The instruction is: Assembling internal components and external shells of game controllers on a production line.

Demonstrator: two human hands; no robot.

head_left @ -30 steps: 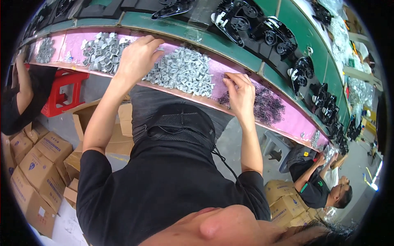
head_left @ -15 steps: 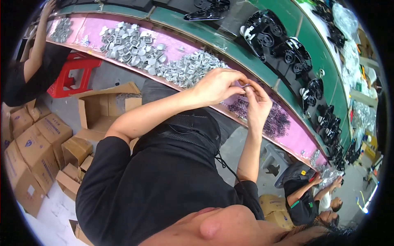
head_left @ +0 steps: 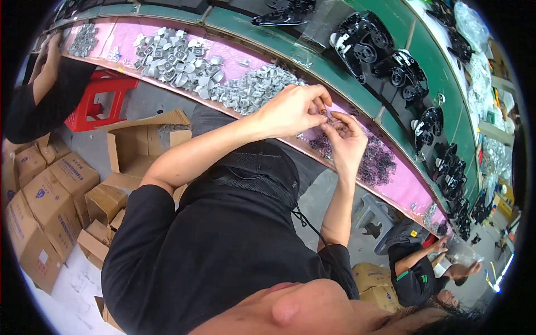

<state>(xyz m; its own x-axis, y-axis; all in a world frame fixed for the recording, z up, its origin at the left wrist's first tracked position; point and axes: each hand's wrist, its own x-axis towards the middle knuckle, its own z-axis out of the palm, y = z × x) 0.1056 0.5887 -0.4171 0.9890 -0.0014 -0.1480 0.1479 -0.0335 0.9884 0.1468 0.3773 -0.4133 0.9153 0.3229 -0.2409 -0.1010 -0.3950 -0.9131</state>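
Observation:
My left hand (head_left: 294, 111) and my right hand (head_left: 348, 142) meet above the pink bench strip (head_left: 405, 192), fingers pinched close together. Between the fingertips is a small part (head_left: 329, 115), greyish and mostly covered, too small to name. Both hands appear closed on it. Just beyond my left wrist lies a heap of small grey parts (head_left: 254, 89). Under and beside my right hand spreads a pile of small dark rings (head_left: 377, 162). Farther left sits a heap of larger grey cap-like pieces (head_left: 177, 61).
Black moulded assemblies (head_left: 363, 47) stand in a row on the green conveyor (head_left: 416, 114) beyond the strip. Cardboard boxes (head_left: 67, 184) are stacked at left, near a red stool (head_left: 103, 100). A grey stool (head_left: 371, 218) is at right. Co-workers sit at both ends.
My hands have shifted slightly left, and the left fingers have lifted and curled differently around the small part. At right, a co-worker's hands have moved apart with clear plastic.

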